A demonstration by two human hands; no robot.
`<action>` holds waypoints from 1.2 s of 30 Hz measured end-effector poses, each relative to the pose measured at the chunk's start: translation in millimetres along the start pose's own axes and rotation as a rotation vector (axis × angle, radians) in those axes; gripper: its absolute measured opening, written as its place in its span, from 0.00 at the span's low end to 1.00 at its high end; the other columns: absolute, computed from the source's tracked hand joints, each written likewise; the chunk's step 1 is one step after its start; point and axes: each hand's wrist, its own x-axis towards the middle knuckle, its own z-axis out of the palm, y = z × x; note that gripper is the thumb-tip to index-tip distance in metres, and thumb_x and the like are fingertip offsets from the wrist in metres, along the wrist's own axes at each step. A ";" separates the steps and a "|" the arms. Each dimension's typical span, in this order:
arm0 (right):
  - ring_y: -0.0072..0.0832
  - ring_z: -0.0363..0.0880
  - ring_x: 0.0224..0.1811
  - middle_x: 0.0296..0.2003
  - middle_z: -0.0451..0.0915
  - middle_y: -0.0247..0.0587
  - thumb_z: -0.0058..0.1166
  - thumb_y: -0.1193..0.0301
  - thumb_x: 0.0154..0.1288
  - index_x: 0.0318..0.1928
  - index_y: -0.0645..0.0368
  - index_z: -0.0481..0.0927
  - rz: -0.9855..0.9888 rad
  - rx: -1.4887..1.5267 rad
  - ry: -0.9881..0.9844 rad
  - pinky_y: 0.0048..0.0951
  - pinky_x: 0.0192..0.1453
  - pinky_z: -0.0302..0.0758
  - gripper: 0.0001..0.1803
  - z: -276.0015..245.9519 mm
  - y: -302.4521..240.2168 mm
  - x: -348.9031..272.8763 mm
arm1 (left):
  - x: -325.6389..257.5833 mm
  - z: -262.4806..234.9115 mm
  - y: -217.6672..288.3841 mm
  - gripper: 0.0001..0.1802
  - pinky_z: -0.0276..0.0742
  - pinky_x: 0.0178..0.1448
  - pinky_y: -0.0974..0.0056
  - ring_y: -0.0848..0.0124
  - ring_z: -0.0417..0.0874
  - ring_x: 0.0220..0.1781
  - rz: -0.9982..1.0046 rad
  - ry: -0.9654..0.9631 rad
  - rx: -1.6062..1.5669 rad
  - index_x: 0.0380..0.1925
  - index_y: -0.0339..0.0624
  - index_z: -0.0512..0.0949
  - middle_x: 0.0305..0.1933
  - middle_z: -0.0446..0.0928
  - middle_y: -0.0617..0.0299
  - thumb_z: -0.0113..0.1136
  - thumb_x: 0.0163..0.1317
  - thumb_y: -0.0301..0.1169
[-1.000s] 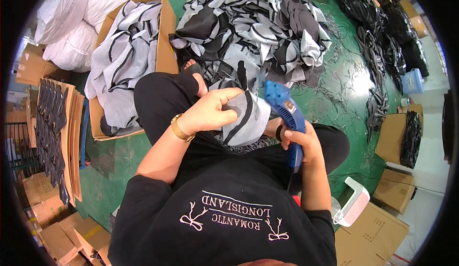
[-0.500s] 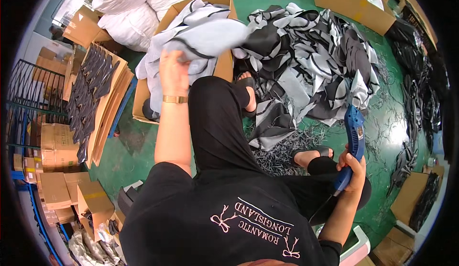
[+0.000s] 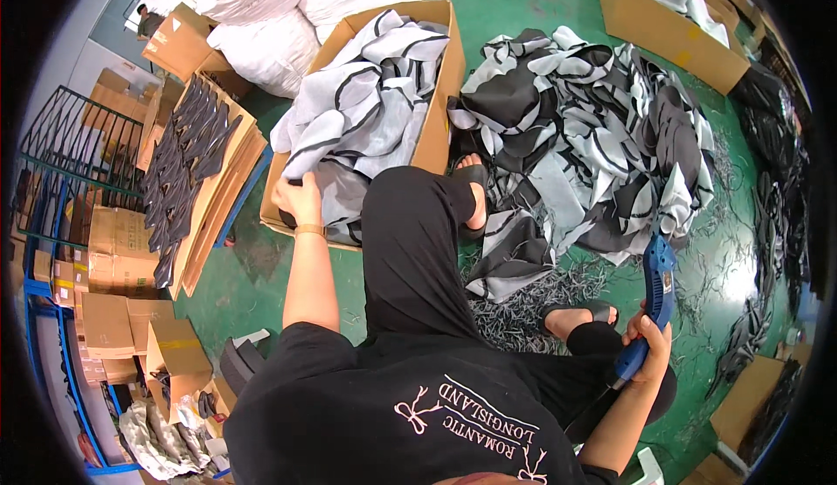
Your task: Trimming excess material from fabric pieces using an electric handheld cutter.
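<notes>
My left hand (image 3: 298, 200) is at the near left side of an open cardboard box (image 3: 436, 128), its fingers closed on the edge of a light grey fabric piece (image 3: 316, 141) with a black border. That piece lies on a heap of similar grey fabric pieces (image 3: 405, 93) in the box. In my right hand (image 3: 649, 345), by my right knee, is a blue corded power tool (image 3: 660, 280) with vent slots, gripped by its body. Its narrow front end points away from me, toward a large pile of grey and black fabric pieces (image 3: 575, 128) on the floor.
Thin fabric strips (image 3: 523, 306) litter the green floor around my sandalled feet. Stacked black shaped pieces (image 3: 187, 154) lie on flat cardboard at the left. White sacks (image 3: 270, 45) stand behind the box. Another carton (image 3: 671, 27) and black plastic bags (image 3: 772, 110) are at the far right.
My left hand has drawn back toward me, and the fabric piece it was swinging over the box now lies on the heap. The right hand still grips the power tool. The view has shifted slightly.
</notes>
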 end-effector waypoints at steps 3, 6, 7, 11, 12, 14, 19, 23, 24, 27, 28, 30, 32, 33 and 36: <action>0.21 0.68 0.21 0.22 0.69 0.35 0.62 0.65 0.52 0.47 0.68 0.68 0.014 -0.022 0.035 0.23 0.24 0.68 0.27 2.9 -0.1 2.2 | 13.8 5.7 58.6 0.18 0.63 0.57 0.52 0.50 0.67 0.50 0.466 -0.011 -0.026 0.26 0.37 0.72 0.42 0.68 0.43 0.69 0.46 0.37; 0.22 0.68 0.21 0.22 0.70 0.35 0.63 0.66 0.51 0.46 0.68 0.69 0.049 -0.033 0.055 0.23 0.23 0.69 0.26 7.9 2.6 9.0 | 33.0 25.5 120.6 0.13 0.62 0.58 0.53 0.55 0.70 0.53 0.676 -0.107 -0.301 0.24 0.41 0.73 0.44 0.73 0.50 0.70 0.48 0.33; 0.22 0.69 0.21 0.22 0.70 0.36 0.63 0.66 0.51 0.45 0.68 0.69 0.067 -0.048 0.066 0.23 0.23 0.70 0.26 9.8 3.4 10.9 | 26.0 40.2 147.4 0.13 0.63 0.58 0.54 0.57 0.72 0.53 0.765 -0.112 -0.257 0.27 0.41 0.76 0.44 0.75 0.55 0.70 0.48 0.35; 0.22 0.69 0.21 0.22 0.71 0.36 0.63 0.66 0.51 0.45 0.68 0.70 0.112 -0.070 0.088 0.24 0.23 0.71 0.25 11.4 9.3 23.9 | 16.5 106.3 188.1 0.35 0.38 0.66 0.25 0.49 0.40 0.76 0.736 -0.672 0.347 0.58 0.69 0.72 0.74 0.49 0.52 0.60 0.50 0.63; 0.22 0.69 0.20 0.22 0.71 0.36 0.63 0.66 0.50 0.45 0.68 0.71 0.127 -0.092 0.081 0.24 0.23 0.71 0.25 14.8 7.7 27.6 | 17.5 119.7 184.4 0.36 0.36 0.65 0.23 0.49 0.38 0.76 0.702 -0.787 0.483 0.58 0.69 0.73 0.74 0.47 0.52 0.58 0.49 0.65; 0.22 0.69 0.20 0.21 0.70 0.35 0.63 0.66 0.50 0.45 0.68 0.71 0.149 -0.117 0.097 0.24 0.23 0.71 0.25 16.3 9.0 31.7 | 9.9 146.2 170.5 0.39 0.33 0.62 0.19 0.49 0.35 0.77 0.584 -1.034 0.755 0.57 0.69 0.74 0.75 0.45 0.54 0.51 0.47 0.73; 0.22 0.69 0.20 0.21 0.70 0.35 0.63 0.66 0.49 0.44 0.68 0.71 0.169 -0.141 0.172 0.23 0.23 0.70 0.25 17.4 13.0 35.9 | -45.4 159.4 16.0 0.39 0.43 0.67 0.27 0.43 0.38 0.75 0.454 -1.301 0.686 0.58 0.61 0.74 0.74 0.43 0.45 0.53 0.49 0.67; 0.22 0.69 0.20 0.21 0.70 0.35 0.63 0.66 0.48 0.45 0.68 0.71 0.172 -0.097 0.155 0.23 0.22 0.70 0.26 16.6 12.4 44.5 | -63.2 101.0 -151.0 0.41 0.57 0.71 0.56 0.47 0.63 0.68 0.213 -1.568 0.559 0.63 0.52 0.69 0.64 0.66 0.41 0.58 0.51 0.59; 0.22 0.69 0.20 0.21 0.70 0.35 0.63 0.66 0.48 0.45 0.68 0.71 0.190 -0.040 0.086 0.23 0.22 0.70 0.26 13.3 16.2 57.1 | -44.5 87.8 -251.1 0.31 0.68 0.63 0.56 0.52 0.76 0.58 0.450 -1.383 0.288 0.52 0.45 0.77 0.50 0.78 0.44 0.57 0.54 0.53; 0.22 0.69 0.20 0.22 0.70 0.34 0.63 0.66 0.48 0.46 0.69 0.71 0.201 -0.119 0.156 0.23 0.22 0.70 0.27 7.0 16.8 44.7 | -70.7 136.2 -227.1 0.29 0.70 0.61 0.56 0.52 0.77 0.55 0.491 -1.549 0.336 0.49 0.45 0.78 0.48 0.78 0.44 0.56 0.54 0.52; 0.22 0.69 0.20 0.22 0.69 0.34 0.63 0.66 0.48 0.46 0.69 0.71 0.194 -0.118 0.153 0.23 0.23 0.70 0.27 9.5 15.9 41.9 | -62.7 133.8 -211.0 0.27 0.70 0.59 0.55 0.52 0.78 0.54 0.523 -1.606 0.377 0.48 0.44 0.79 0.47 0.79 0.44 0.56 0.55 0.52; 0.21 0.69 0.20 0.22 0.69 0.34 0.64 0.67 0.48 0.47 0.70 0.71 0.197 -0.100 0.125 0.24 0.23 0.70 0.28 13.0 13.8 42.3 | -61.3 142.0 -155.3 0.25 0.72 0.57 0.54 0.52 0.79 0.52 0.600 -1.708 0.474 0.45 0.44 0.80 0.46 0.79 0.45 0.55 0.55 0.50; 0.22 0.69 0.19 0.22 0.70 0.34 0.64 0.67 0.48 0.47 0.69 0.70 0.164 -0.056 0.122 0.24 0.23 0.70 0.28 12.3 12.8 38.5 | -32.8 124.7 -99.3 0.23 0.74 0.54 0.54 0.53 0.80 0.49 0.706 -1.809 0.579 0.41 0.44 0.81 0.44 0.80 0.45 0.55 0.55 0.49; 0.23 0.69 0.19 0.22 0.70 0.35 0.64 0.67 0.48 0.46 0.69 0.70 0.151 -0.035 0.162 0.24 0.23 0.70 0.27 8.3 9.4 31.1 | -30.8 129.5 -60.2 0.22 0.74 0.53 0.53 0.53 0.81 0.48 0.787 -1.879 0.622 0.40 0.43 0.81 0.43 0.80 0.45 0.55 0.56 0.48; 0.24 0.70 0.19 0.21 0.70 0.36 0.64 0.67 0.47 0.44 0.67 0.70 0.147 0.003 0.161 0.24 0.23 0.70 0.25 8.9 3.9 28.5 | -11.4 120.4 38.8 0.15 0.78 0.40 0.52 0.52 0.83 0.35 1.210 -1.747 0.809 0.25 0.42 0.82 0.32 0.81 0.48 0.55 0.56 0.41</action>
